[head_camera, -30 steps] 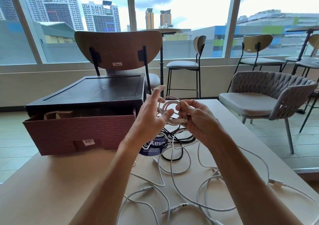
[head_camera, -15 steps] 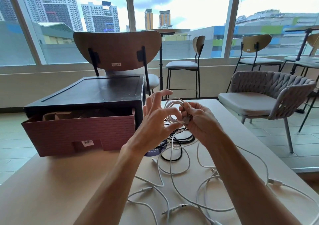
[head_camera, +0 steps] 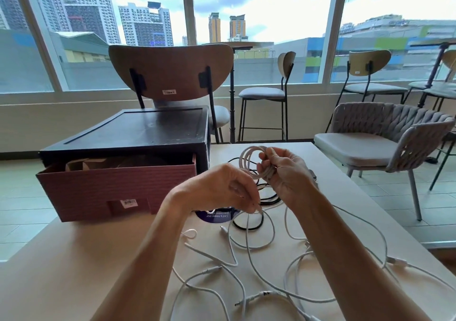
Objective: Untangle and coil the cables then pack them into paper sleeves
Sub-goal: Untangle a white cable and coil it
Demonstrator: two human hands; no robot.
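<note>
The right hand is curled around a small coil of white cable, holding it upright above the table, with the loops standing out of the fist toward 11 o'clock. The left hand lies at 8 o'clock from the coil, just beside it, with its fingertips pinching the free run of the same white cable. That free run hangs from the pinch toward 6 o'clock and loops onto the table. Its long axis therefore runs from the coil back toward the person. The left hand is the nearer one for feeding the next turn, which appears to require lifting the slack up to 12 o'clock and laying it over the held loops. The main hazard is the loose white cables spread across the table at 6 o'clock, which cross the free run and may drag or knot as it is drawn in. A black cable lies directly beneath the hands, partly over a round label. At 9 o'clock stands a pink box under a dark lid, with what appear to be the paper sleeves inside. A chair stands beyond the box at 11 o'clock.
</note>
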